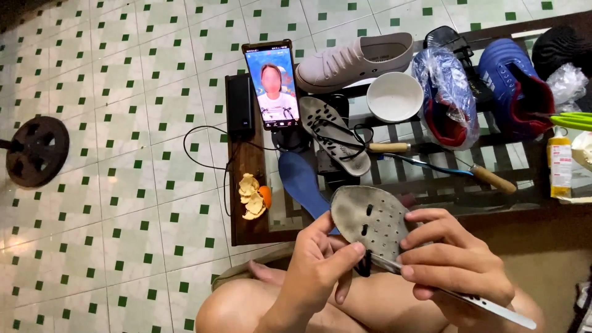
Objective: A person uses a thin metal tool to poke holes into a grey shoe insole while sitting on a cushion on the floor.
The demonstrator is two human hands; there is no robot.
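Note:
A grey perforated sandal sole [374, 221] is held up in front of me, above my bare knees. My left hand [317, 268] grips its lower left edge, thumb pressed near the sole's bottom. My right hand [453, 259] holds the sole's right side and also a thin metal blade [478, 302] that runs from under the sole down to the right. A black strap piece [364, 265] pokes out below the sole between the two hands.
A low wooden slatted table [246, 166] carries a propped phone [271, 84], power bank [240, 106], white shoe [353, 60], white bowl [394, 97], blue insole [301, 180], second grey sandal [336, 132], bagged shoe [445, 95], blue shoe [515, 89], wooden-handled tools [490, 179], orange peel [251, 196], glue bottle [559, 161]. A weight plate [37, 151] lies on the tiled floor.

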